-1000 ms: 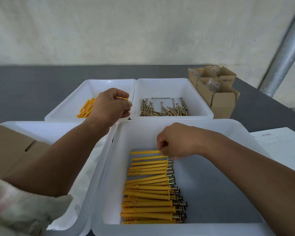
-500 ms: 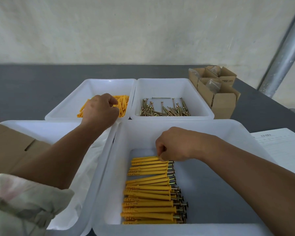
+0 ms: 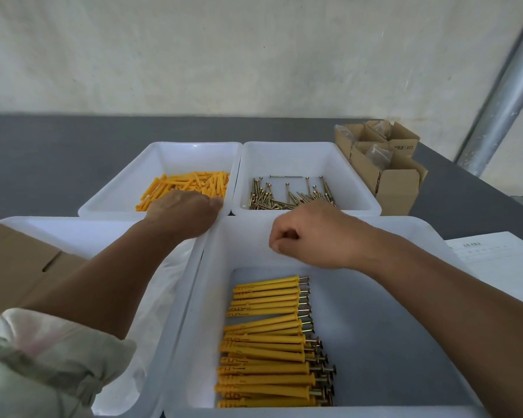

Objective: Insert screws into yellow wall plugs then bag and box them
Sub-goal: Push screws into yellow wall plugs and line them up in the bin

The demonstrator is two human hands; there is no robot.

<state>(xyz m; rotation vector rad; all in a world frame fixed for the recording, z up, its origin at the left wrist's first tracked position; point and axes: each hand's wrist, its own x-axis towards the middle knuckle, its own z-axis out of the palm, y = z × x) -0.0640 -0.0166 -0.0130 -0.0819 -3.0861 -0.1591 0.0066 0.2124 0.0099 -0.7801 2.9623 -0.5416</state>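
While the left hand dips among loose plugs at 11 o'clock, I cannot tell its grip. Right hand hangs clenched, visibly empty, above assembled plugs at 6 o'clock.

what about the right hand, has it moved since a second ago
Yes. The right hand has lifted off the assembled plugs, toward the screw bin.

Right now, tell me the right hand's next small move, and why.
Probably reach forward into the screw bin and pick one screw. The right hand hangs curled, seemingly empty, just short of the screws, while the left hand is at the loose yellow plugs.
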